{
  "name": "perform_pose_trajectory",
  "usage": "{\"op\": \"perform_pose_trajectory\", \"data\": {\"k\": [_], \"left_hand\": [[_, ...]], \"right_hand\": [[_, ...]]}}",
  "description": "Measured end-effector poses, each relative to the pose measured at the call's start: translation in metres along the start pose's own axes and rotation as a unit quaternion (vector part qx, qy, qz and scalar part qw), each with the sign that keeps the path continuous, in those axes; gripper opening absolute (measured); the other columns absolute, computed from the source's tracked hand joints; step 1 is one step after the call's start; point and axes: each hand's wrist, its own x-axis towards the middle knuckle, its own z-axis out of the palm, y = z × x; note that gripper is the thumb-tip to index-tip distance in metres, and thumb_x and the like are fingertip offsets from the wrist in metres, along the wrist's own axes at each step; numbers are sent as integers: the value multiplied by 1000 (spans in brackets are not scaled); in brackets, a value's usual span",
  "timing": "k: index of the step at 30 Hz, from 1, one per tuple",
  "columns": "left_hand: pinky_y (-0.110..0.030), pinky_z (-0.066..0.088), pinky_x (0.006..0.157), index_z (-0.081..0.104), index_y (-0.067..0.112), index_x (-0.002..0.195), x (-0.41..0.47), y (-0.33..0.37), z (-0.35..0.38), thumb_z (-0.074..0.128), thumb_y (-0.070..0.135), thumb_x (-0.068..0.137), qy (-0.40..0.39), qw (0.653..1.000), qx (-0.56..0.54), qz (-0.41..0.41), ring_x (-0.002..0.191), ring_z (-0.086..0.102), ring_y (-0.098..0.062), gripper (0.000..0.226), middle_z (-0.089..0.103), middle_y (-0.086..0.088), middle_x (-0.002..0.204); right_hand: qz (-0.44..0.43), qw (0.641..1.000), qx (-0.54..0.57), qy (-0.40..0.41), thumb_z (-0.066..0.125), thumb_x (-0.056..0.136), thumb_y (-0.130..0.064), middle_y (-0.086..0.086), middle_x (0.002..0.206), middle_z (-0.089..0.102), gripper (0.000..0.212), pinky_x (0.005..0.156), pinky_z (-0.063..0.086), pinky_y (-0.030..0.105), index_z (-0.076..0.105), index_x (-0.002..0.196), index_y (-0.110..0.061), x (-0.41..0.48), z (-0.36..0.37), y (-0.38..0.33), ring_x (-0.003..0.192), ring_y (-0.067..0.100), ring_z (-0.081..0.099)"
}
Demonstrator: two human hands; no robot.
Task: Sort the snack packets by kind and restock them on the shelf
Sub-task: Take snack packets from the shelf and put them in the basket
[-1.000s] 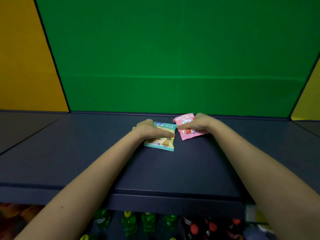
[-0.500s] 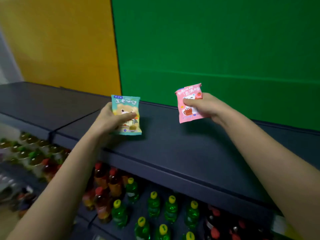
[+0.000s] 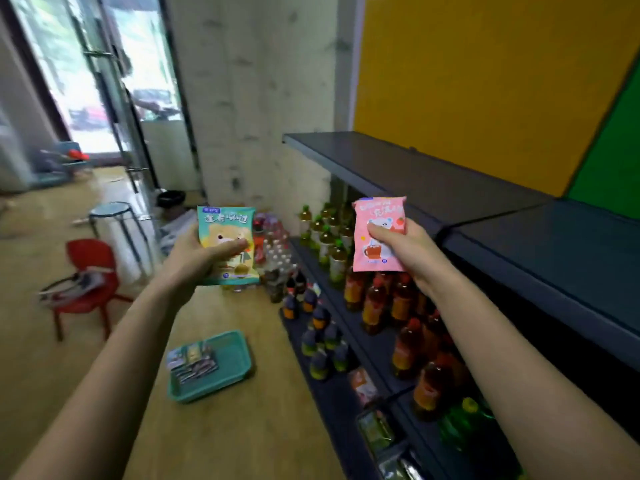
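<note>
My left hand (image 3: 195, 258) grips a teal and yellow snack packet (image 3: 227, 233) with a bear on it, held upright in the air left of the shelf. My right hand (image 3: 407, 249) pinches a pink snack packet (image 3: 375, 216) with a white bear and a cup, held upright in front of the dark shelf board (image 3: 433, 181). Both packets are off the shelf, about a forearm's width apart. A teal tray (image 3: 228, 379) on the wooden floor below holds a few more packets (image 3: 192, 362).
Lower shelves at the right carry rows of drink bottles (image 3: 374, 303) with green and red caps. Some packets lie on a low shelf (image 3: 375, 431). A red child's chair (image 3: 88, 271) and a metal stool (image 3: 112, 216) stand at the left near a glass door.
Both hands lifted their packets off the top shelf board and pulled them back. My view swung left, bringing the floor, tray and chair into sight.
</note>
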Motion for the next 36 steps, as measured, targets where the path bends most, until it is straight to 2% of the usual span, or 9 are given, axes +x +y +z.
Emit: {"op": "perform_pose_trajectory", "data": {"k": [5, 8, 11, 15, 19, 23, 27, 30, 36], "left_hand": [[-22, 54, 46, 57, 8, 100, 4, -46, -138, 71, 3, 76, 90, 995, 24, -33, 56, 69, -10, 28, 72, -6, 79], [-24, 54, 47, 54, 3, 109, 8, -78, -199, 73, 4, 75, 127, 989, 36, -71, 58, 69, -11, 39, 71, -12, 87], [-25, 55, 48, 53, 4, 111, 20, -106, -240, 73, 5, 75, 156, 981, 39, -108, 58, 69, -12, 41, 70, -13, 90], [-38, 57, 68, 48, 8, 116, 58, -147, -273, 67, 8, 81, 180, 969, 20, -169, 73, 68, -24, 40, 68, -16, 102], [-38, 53, 71, 49, 11, 111, 115, -193, -289, 60, 5, 83, 184, 962, 0, -202, 78, 65, -27, 31, 66, -18, 106], [-44, 54, 79, 51, 15, 105, 185, -249, -303, 60, 5, 85, 169, 958, -14, -231, 83, 67, -28, 24, 68, -16, 105], [-24, 57, 57, 55, 5, 109, 267, -309, -323, 62, 4, 86, 156, 953, -37, -257, 68, 71, -15, 24, 70, -16, 102], [-25, 58, 61, 53, 3, 114, 328, -352, -340, 63, 7, 85, 149, 945, -56, -285, 78, 70, -21, 31, 70, -17, 105], [-22, 56, 54, 55, 4, 109, 413, -450, -364, 65, 2, 83, 165, 924, -73, -338, 64, 71, -13, 28, 71, -13, 94]], "right_hand": [[49, 993, 52, -95, 60, 88, -9, 1, 84, 66, 9, 57, 54, 21, 60, 95, -14, 30, 155, 56, 65, 10, 64], [86, 986, 54, -136, 62, 87, -11, 0, 84, 67, 8, 59, 55, 22, 60, 92, -16, 44, 226, 90, 63, 9, 66], [118, 977, 38, -171, 62, 86, -11, 2, 85, 68, 17, 65, 55, 28, 60, 103, -10, 60, 280, 118, 66, 11, 67], [151, 969, 31, -191, 61, 88, -12, 3, 89, 69, 13, 60, 57, 24, 58, 100, -15, 91, 331, 151, 68, 12, 68], [182, 967, -3, -180, 59, 88, -14, 15, 103, 69, 21, 82, 54, 44, 58, 107, -8, 139, 375, 190, 90, 31, 68], [226, 955, 0, -191, 52, 90, -8, 6, 83, 68, 11, 65, 53, 32, 57, 99, -8, 202, 423, 243, 67, 17, 66], [248, 944, -17, -215, 52, 90, -5, 3, 83, 68, 16, 59, 55, 24, 57, 106, -8, 277, 481, 300, 62, 11, 67], [279, 929, -27, -240, 53, 91, -4, 4, 87, 68, 23, 53, 55, 20, 55, 113, -5, 330, 523, 336, 58, 8, 68], [349, 910, -34, -223, 57, 89, -6, 13, 103, 67, 36, 53, 56, 21, 50, 124, -5, 396, 586, 419, 73, 17, 68]]}}
